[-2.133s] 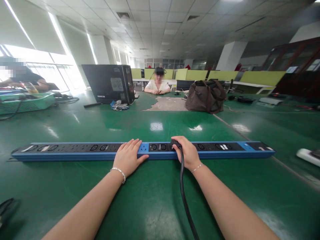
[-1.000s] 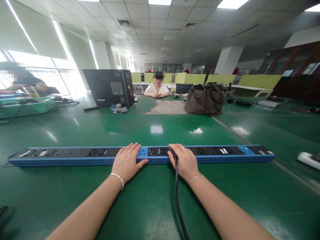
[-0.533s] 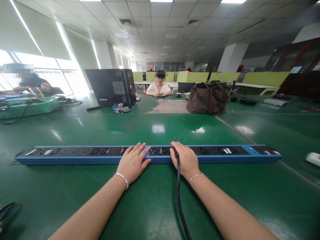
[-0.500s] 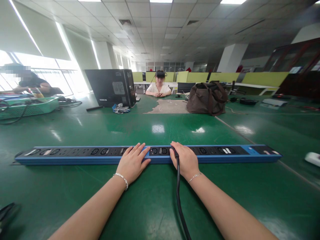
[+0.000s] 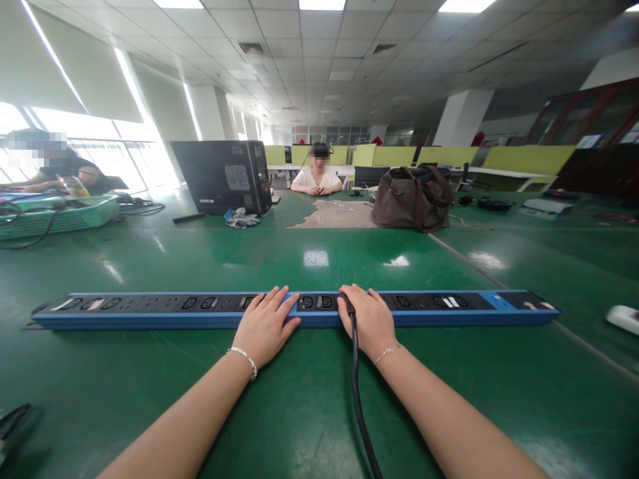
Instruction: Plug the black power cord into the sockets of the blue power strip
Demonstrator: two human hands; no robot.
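A long blue power strip with a black socket face lies across the green table in front of me. My left hand rests over its middle, fingers stretched out and slightly spread on the top, thumb along the near side. To the right, my right hand is closed round the plug at the end of a black power cord, held at the strip's socket face. My fingers cover most of the plug, so I cannot tell how deep it sits. From there the cord runs down toward me.
Across the green table stand a black computer case, gloves and a brown bag. A green basket is at the left. A white object lies at the right edge. One person sits opposite, another far left.
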